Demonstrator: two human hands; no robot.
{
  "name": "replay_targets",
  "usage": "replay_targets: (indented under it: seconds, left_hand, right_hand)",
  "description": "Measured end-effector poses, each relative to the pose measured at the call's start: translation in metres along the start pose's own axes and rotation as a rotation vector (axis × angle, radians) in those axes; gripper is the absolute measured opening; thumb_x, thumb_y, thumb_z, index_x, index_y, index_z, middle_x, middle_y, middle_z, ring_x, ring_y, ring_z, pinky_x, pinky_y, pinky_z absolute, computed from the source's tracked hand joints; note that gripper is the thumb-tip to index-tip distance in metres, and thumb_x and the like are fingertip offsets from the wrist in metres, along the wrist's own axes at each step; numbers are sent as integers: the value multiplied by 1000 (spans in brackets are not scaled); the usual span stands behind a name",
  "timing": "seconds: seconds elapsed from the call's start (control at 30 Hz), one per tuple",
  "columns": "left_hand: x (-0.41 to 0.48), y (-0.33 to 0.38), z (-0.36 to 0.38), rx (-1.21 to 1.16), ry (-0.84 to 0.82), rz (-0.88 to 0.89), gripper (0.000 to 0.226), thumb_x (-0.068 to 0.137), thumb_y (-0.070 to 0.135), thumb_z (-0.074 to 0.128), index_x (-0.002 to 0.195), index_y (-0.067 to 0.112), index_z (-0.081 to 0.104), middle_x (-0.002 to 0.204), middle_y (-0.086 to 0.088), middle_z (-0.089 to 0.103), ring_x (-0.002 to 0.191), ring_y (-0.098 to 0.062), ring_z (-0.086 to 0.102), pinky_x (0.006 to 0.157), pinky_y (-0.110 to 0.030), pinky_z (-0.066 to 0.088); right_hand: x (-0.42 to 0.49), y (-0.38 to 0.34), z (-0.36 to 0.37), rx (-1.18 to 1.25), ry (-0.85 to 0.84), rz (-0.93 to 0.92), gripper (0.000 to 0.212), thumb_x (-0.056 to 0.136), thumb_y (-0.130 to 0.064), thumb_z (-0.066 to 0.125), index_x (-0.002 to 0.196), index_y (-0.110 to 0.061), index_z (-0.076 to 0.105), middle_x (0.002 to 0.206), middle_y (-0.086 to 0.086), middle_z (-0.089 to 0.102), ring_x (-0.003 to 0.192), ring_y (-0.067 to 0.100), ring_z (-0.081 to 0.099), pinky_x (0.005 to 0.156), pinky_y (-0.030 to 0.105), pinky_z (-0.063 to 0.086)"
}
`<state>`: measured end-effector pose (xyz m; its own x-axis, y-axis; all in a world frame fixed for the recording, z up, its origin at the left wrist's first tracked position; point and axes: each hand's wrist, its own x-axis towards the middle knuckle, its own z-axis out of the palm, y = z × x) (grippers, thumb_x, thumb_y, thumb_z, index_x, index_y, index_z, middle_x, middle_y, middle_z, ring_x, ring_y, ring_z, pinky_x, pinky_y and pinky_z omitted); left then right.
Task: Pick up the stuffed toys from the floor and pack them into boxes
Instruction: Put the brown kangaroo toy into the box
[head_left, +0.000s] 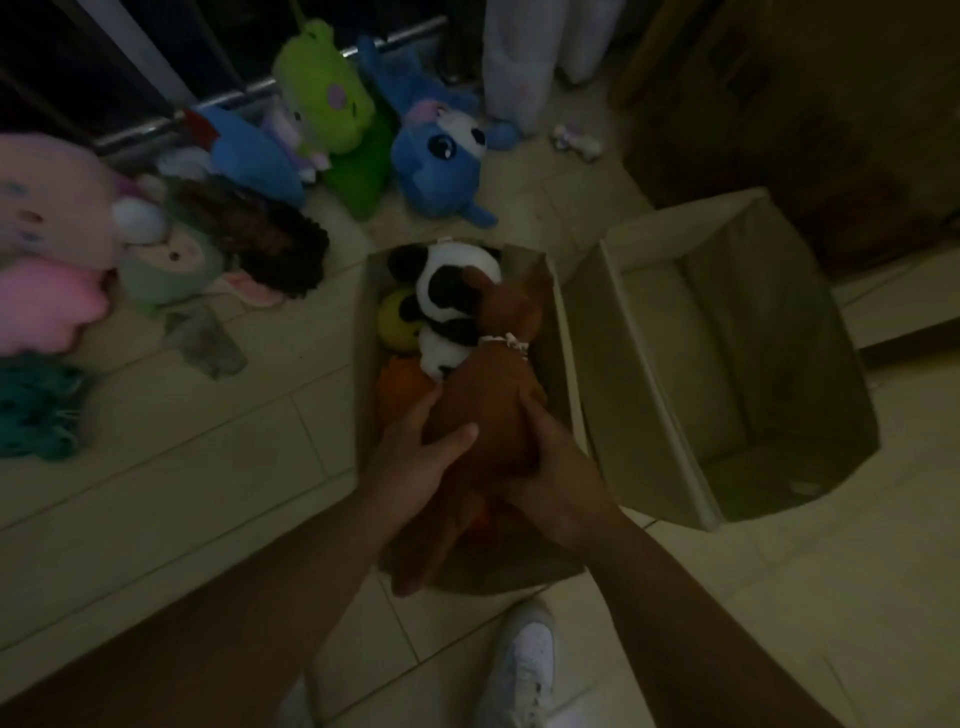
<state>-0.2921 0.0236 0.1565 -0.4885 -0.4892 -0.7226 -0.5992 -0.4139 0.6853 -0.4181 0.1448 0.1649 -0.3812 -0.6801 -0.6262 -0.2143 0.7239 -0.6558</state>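
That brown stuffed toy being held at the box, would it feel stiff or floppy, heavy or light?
Likely floppy: the brown stuffed toy sags against the panda and droops below the left hand and right hand gripping it. Probably light for its size, being plush. Its soft fabric seems unlikely to slip or break.

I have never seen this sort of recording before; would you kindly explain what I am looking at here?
There is no machine here. A camera worn on a person's head looks down at their own two arms in a dim room. The left hand and right hand both grip a brown toy, fingers curled round it, at an open box that already holds a panda and other toys. Beside it stands an empty box. More toys lie on the floor, among them a blue toy, a green toy and a pink toy. The person's shoe shows below.
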Motion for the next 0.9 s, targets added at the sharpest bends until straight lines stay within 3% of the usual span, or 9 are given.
replay_targets:
  seconds: [0.17,0.4,0.47,0.6,0.63,0.7,0.77,0.83,0.9]
  left_hand:
    - [37,-15,6,165,3,24,63,86,54,59,142,37,38,134,13,53,112,-8,55,89,-25,48]
    - [61,-5,14,275,-67,-1,65,89,46,58,146,32,30,146,6,41,129,-18,44,98,-31,41]
    - [59,-6,14,309,-84,15,65,89,43,60,146,33,30,149,5,38,132,-18,42,104,-31,38]
    - [41,-7,11,347,-103,7,67,87,43,62,145,37,30,152,3,34,133,-18,40,106,-37,41]
    - [34,-4,10,345,-100,8,66,88,39,63,145,37,31,151,3,35,131,-17,42,102,-32,44]
    - [18,2,7,283,-87,-32,63,89,32,64,144,36,34,150,2,33,122,-13,45,73,-14,51]
    - [-2,10,3,230,-65,-75,60,88,31,65,141,36,39,151,0,30,120,-14,44,51,-5,45]
    - [-20,22,-3,232,-34,-51,58,85,35,66,138,38,42,145,0,38,119,-15,49,60,-9,49]
    - [-41,44,-10,166,-16,-30,48,88,30,64,131,38,45,125,6,53,102,-9,57,59,-11,51]
  right_hand:
    - [32,27,27,96,1,76,94,69,-59,51,150,-46,4,156,-8,24,128,17,47,99,41,48]
    - [54,40,28,57,111,169,81,81,-44,49,151,-41,8,147,3,41,118,24,54,95,41,50]
    - [49,35,25,48,139,230,73,89,-28,50,153,-32,15,143,1,45,120,23,53,95,32,46]
    - [33,27,15,50,231,292,66,81,-23,48,145,-24,38,136,5,55,120,24,55,100,36,46]
    - [27,21,10,20,239,314,60,85,-19,50,144,-22,40,137,5,54,122,25,53,100,30,42]
    - [16,8,-2,-8,251,326,49,92,-14,52,140,-19,45,135,6,55,122,25,53,93,27,39]
    - [2,-8,-14,-19,257,299,34,96,-20,50,130,-18,54,124,8,62,108,23,59,80,24,40]
    - [-11,-27,-23,-29,257,254,25,98,-23,48,120,-18,58,106,8,66,83,15,59,65,21,38]
    - [-27,-52,-33,-11,259,215,18,96,-19,50,112,-18,59,88,0,62,67,2,52,52,11,34]
